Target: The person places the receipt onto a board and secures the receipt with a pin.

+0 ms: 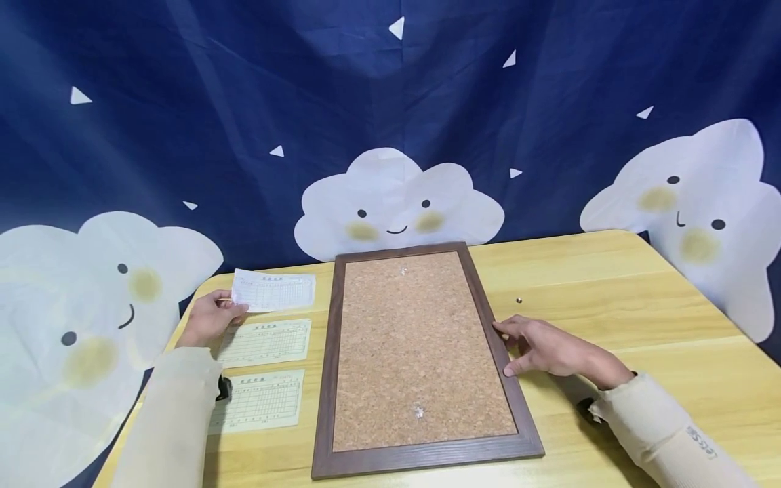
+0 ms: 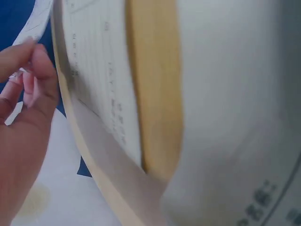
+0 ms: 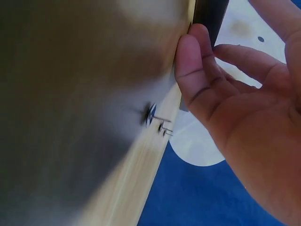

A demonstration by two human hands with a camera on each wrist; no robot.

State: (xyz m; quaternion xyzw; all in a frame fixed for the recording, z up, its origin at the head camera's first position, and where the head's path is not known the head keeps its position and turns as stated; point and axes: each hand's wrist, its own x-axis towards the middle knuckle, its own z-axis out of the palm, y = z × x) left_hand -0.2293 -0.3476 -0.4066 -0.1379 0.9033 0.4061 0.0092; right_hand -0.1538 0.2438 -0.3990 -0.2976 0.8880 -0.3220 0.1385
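Note:
At the far left of the table my left hand [image 1: 209,317] pinches a printed paper form [image 1: 274,293] by its near left corner, the paper tilted up. Two similar forms lie below it, a middle form [image 1: 268,342] and a near form [image 1: 259,401]. My left sleeve overlaps the near one. In the middle lies a corkboard [image 1: 421,339] with a dark brown wooden frame [image 1: 326,379]. The fingertips and thumb of my right hand [image 1: 546,347] rest at the frame's right edge, fingers fairly straight in the right wrist view.
Small metal thumbtacks [image 3: 151,115] stand point up on the table, right of the board. Two shiny clear bits sit on the cork, a far bit [image 1: 403,271] and a near bit [image 1: 418,411]. Behind the wooden table [image 1: 586,271] hangs a blue cloud-patterned cloth [image 1: 342,81].

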